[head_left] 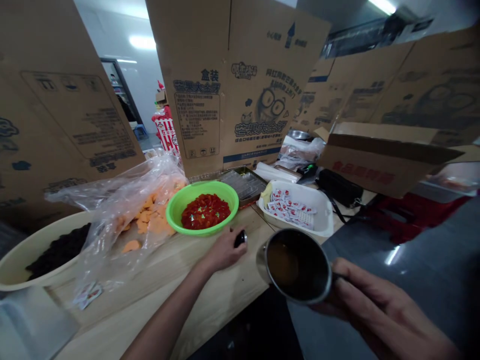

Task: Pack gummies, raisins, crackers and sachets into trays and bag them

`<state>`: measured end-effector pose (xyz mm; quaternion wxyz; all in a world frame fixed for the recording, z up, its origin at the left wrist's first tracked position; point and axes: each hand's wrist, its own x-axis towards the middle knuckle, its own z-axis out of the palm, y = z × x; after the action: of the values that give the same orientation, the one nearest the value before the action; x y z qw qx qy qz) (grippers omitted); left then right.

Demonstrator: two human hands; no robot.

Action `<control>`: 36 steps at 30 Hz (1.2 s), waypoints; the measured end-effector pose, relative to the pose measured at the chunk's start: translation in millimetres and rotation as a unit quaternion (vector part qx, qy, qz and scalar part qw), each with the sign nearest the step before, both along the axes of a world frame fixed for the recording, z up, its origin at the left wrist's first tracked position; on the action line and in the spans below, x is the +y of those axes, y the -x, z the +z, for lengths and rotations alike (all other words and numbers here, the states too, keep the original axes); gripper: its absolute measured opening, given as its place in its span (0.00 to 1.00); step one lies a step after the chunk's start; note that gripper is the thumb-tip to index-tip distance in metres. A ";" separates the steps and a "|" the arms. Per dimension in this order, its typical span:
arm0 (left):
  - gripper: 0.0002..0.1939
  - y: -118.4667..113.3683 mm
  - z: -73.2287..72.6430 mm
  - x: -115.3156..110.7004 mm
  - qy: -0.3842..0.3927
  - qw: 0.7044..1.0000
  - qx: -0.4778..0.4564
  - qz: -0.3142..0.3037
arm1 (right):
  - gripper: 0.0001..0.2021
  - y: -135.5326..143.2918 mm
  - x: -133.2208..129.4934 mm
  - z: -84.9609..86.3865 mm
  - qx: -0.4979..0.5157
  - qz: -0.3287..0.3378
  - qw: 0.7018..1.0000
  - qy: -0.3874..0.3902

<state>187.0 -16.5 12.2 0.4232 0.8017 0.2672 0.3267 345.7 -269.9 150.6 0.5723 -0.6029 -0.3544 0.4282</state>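
My right hand (378, 305) is closed round the handle of a metal mug (264, 265), whose mouth tips toward me; a little brownish liquid (283, 262) shows inside. Over the wooden table, my left hand (225, 248) has its fingers wrapped round a small black object with a shiny rim (240, 239); its kind cannot be made out. Just beyond that hand is a green bowl (231, 206) of glossy red pieces (205, 212). A white plastic basket (325, 220) holding several small printed sachets (287, 205) stands behind the mug.
A clear plastic bag (108, 215) of orange pieces (148, 212) lies left of the green bowl. Farther left is a cream basin (22, 284) of dark pieces. Tall cardboard boxes (210, 45) wall the back. A black pouch (339, 187) and an open carton (371, 172) are at right.
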 end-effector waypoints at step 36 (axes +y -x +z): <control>0.28 -14.0 87.7 -43.6 -0.528 0.842 0.114 -0.015 | 0.26 -8.8 74.2 -57.8 0.175 -0.018 0.984 0.000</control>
<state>201.0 -60.1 99.9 -0.0924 0.9394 0.0883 0.3182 354.5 -195.7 92.8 0.6330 -0.5248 -0.2385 0.5168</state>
